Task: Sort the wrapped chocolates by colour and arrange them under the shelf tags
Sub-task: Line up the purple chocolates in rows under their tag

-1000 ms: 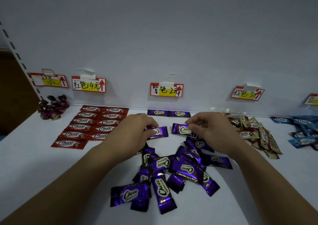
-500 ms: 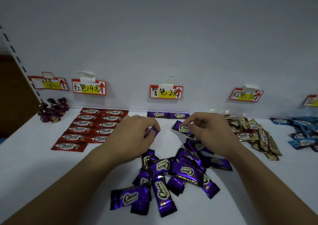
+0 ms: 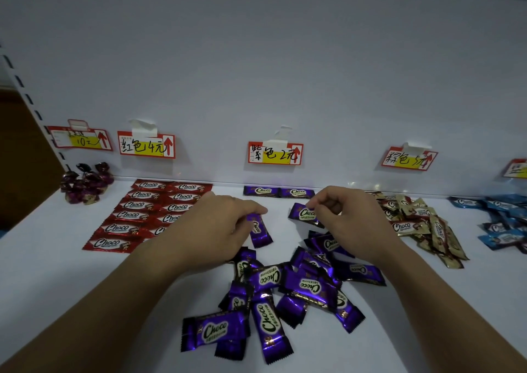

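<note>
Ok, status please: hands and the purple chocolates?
Left grip pinches one purple chocolate. Right grip pinches a second purple chocolate. Placed pair under 紫色 tag; purple pile unsorted, nothing blocking.

Left arm: the bare left forearm (image 3: 114,301) reaches in from the lower left.
Left hand: the left hand (image 3: 219,224) is palm down, its curled thumb and fingertips pinching the top end of a small purple foil-wrapped chocolate (image 3: 259,230).
Right arm: the bare right forearm (image 3: 445,295) enters from the lower right.
Right hand: the right hand (image 3: 350,221) is palm down, its curled fingers pinching a second purple foil-wrapped chocolate (image 3: 303,214).
Spacing: the hands are apart and level.

White shelf (image 3: 57,272) with colour-grouped wrapped chocolates (image 3: 302,284)
</note>
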Demonstrator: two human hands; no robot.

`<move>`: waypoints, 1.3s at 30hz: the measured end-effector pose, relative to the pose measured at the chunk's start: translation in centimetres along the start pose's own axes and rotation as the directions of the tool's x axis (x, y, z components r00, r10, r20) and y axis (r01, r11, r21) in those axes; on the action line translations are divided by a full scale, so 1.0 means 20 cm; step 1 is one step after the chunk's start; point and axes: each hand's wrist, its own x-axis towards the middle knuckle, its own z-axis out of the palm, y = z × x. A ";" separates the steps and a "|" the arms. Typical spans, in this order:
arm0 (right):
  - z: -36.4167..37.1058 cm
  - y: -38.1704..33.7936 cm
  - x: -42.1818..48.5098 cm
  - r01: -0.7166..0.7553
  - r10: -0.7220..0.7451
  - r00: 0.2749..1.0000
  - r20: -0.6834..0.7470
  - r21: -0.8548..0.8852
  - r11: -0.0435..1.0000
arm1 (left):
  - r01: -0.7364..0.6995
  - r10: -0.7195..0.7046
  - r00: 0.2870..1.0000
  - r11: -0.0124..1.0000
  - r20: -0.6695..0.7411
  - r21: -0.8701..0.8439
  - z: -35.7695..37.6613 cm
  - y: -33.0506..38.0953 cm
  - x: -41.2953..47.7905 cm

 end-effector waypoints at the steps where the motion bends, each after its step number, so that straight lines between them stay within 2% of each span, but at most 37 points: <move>1: 0.00 0.00 0.00 -0.001 0.001 1.000 0.001 -0.007 1.000 | -0.005 0.006 1.000 1.000 -0.025 0.025 -0.01 0.00 0.00; 4: 0.00 0.00 0.00 0.004 -0.004 1.000 0.001 -0.014 1.000 | 0.004 -0.001 0.998 0.998 -0.055 0.065 -0.03 -0.02 -0.01; 8: 0.00 0.00 0.00 0.021 -0.021 1.000 0.001 -0.011 1.000 | 0.046 -0.044 0.999 0.996 -0.021 0.073 -0.03 -0.03 -0.02; 14: 0.01 0.01 0.00 0.023 -0.023 1.000 -0.004 -0.007 1.000 | -0.089 0.085 0.996 0.987 0.034 0.136 -0.02 -0.03 -0.03; 22: 0.00 -0.02 -0.01 -0.052 0.050 0.996 0.070 0.019 0.998 | -0.074 0.067 0.997 0.976 0.043 0.205 -0.01 -0.03 0.00; 30: 0.00 -0.02 -0.01 -0.013 0.009 0.995 0.094 0.044 0.999 | -0.012 0.015 1.000 0.991 -0.021 0.135 0.03 0.01 0.04; 35: 0.01 -0.02 0.00 0.011 -0.013 1.000 0.025 0.088 0.996 | -0.025 0.043 0.997 0.963 -0.061 0.270 0.04 0.03 0.07; 37: 0.01 -0.03 0.00 0.002 -0.004 1.000 0.019 0.092 0.996 | 0.016 0.001 0.995 0.984 -0.098 0.176 0.03 0.02 0.06; 39: 0.00 -0.03 -0.01 0.011 -0.013 1.000 0.014 0.092 0.996 | 0.047 -0.049 0.990 0.999 -0.134 -0.017 0.04 0.00 0.04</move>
